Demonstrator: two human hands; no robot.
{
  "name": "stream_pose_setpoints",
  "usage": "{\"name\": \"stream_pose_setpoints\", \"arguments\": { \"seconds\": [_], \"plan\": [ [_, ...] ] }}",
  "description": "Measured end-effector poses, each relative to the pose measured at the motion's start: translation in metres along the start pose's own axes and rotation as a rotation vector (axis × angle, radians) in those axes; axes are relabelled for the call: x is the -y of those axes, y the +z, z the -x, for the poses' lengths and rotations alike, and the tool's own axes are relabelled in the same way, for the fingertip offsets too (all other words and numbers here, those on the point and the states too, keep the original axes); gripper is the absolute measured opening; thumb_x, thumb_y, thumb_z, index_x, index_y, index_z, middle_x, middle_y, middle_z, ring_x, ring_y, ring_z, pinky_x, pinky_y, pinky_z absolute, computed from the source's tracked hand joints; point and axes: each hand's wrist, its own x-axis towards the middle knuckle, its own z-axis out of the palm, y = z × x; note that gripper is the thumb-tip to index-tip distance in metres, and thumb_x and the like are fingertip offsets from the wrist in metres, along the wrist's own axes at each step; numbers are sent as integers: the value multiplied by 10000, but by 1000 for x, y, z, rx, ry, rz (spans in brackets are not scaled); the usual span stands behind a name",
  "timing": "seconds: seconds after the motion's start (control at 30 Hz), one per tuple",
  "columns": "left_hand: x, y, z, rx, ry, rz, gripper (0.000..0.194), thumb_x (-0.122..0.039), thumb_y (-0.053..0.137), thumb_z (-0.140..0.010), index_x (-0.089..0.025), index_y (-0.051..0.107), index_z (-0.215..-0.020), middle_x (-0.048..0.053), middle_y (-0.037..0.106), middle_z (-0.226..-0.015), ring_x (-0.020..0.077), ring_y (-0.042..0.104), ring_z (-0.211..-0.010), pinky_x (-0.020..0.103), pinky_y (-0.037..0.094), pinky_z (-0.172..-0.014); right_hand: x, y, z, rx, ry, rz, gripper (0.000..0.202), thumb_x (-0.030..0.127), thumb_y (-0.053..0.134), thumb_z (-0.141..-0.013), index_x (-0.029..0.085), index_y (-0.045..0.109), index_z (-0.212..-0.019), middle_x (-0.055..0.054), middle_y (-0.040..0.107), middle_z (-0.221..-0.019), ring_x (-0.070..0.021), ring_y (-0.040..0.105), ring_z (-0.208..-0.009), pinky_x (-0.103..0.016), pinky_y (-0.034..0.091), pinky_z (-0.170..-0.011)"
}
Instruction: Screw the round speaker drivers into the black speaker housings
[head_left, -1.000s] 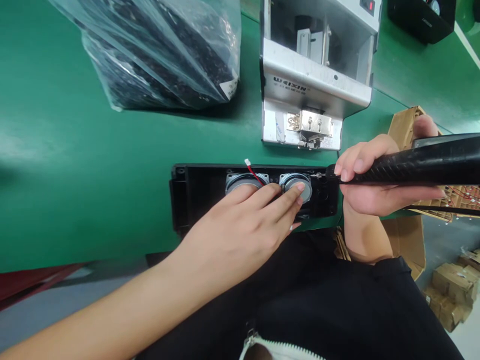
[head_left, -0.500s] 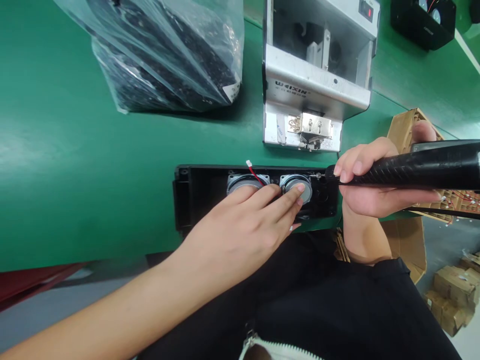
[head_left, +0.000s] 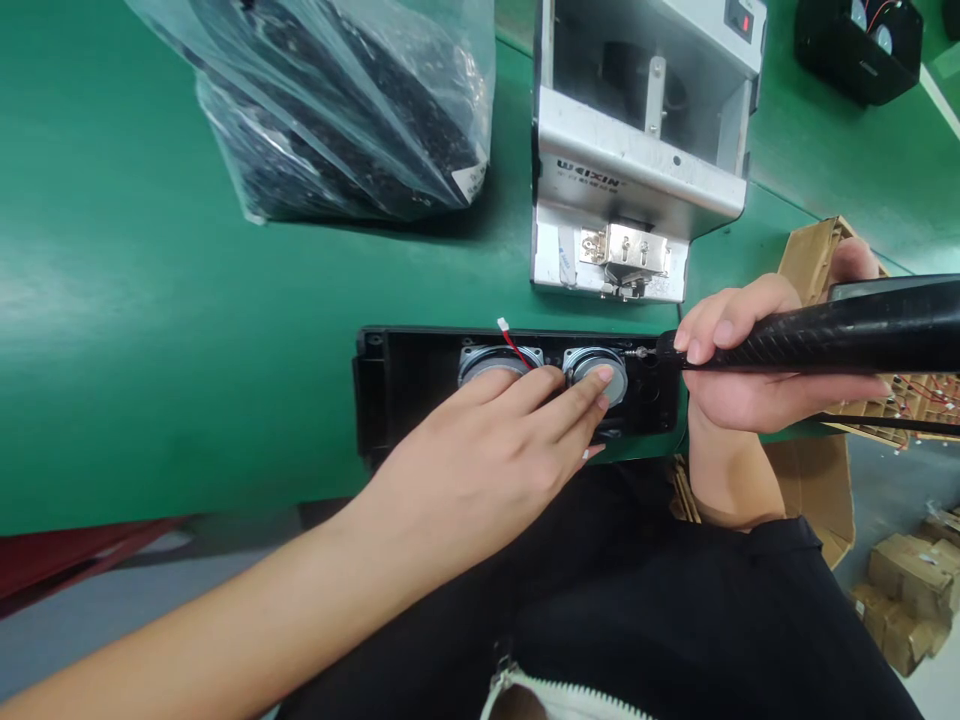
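A long black speaker housing [head_left: 420, 375] lies on the green bench, with two round speakers in it. My left hand [head_left: 491, 440] reaches across the housing, its fingertips pressing on the grey back of the right speaker [head_left: 615, 385]. Behind the knuckles, the left speaker [head_left: 487, 365] is partly covered. A red wire with a white plug [head_left: 504, 325] sticks up beside it. My right hand [head_left: 742, 330] is wrapped round a black electric screwdriver [head_left: 817, 325], held nearly level. Its bit [head_left: 640, 352] meets the right speaker's upper right corner; the screw head itself is too small to make out.
Behind the housing stands a metal WEIXIN screw feeder [head_left: 637, 185]. A clear plastic bag [head_left: 352, 120] of black parts lies at the back left. Another black box with speakers [head_left: 859, 55] sits far right. A divided cardboard box [head_left: 814, 250] and cartons [head_left: 904, 590] are at the right.
The whole view has shifted slightly, so things sit a little further right. Both hands keep their places on the speaker and the screwdriver; the bit stays at the speaker's corner.
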Motion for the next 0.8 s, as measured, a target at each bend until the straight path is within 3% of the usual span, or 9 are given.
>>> {"name": "stream_pose_setpoints", "arguments": {
  "seconds": [0.1,0.2,0.37,0.5,0.67,0.8],
  "plan": [
    [0,1,1,17,-7,26,390,-213,701,-1219,-201,833,-1585,113,863,-1609,315,812,-1140,493,611,-897,-2,-3,0,26,-9,-3,693,1021,677,-965,483,755,-1394,104,711,-723,-172,599,-431,-320,590,-448],
    [0,1,2,24,-14,23,408,-212,692,-1217,-218,834,-1599,110,851,-1633,317,812,-1152,490,616,-906,-4,-5,1,87,-44,-16,608,969,642,-1031,516,799,-1405,85,714,-765,-154,642,-479,-305,626,-500],
    [0,1,0,2,-3,3,351,-215,686,-1225,-185,868,-1523,115,870,-1596,319,802,-1145,486,596,-894,-8,-2,5,70,-50,-57,604,933,673,-1040,476,835,-1399,78,745,-771,-151,664,-492,-297,646,-516],
    [0,1,-1,-17,15,-13,312,-210,659,-1238,-146,884,-1444,126,878,-1576,318,790,-1127,492,576,-896,-9,2,7,48,-158,-46,565,878,576,-1117,418,796,-1360,81,709,-723,-153,607,-435,-284,594,-456],
    [1,1,0,-6,12,-19,322,-207,650,-1242,-166,872,-1470,112,872,-1594,314,798,-1147,497,587,-908,-7,-1,7,52,-99,56,649,973,561,-1062,418,751,-1341,79,695,-715,-174,617,-447,-315,612,-466],
    [1,2,1,10,14,-48,332,-229,625,-1259,-151,883,-1453,114,861,-1620,310,820,-1191,493,621,-919,-11,0,7,54,-177,-18,571,891,540,-1118,418,759,-1350,84,669,-715,-149,602,-443,-273,587,-467]
  ]
}}
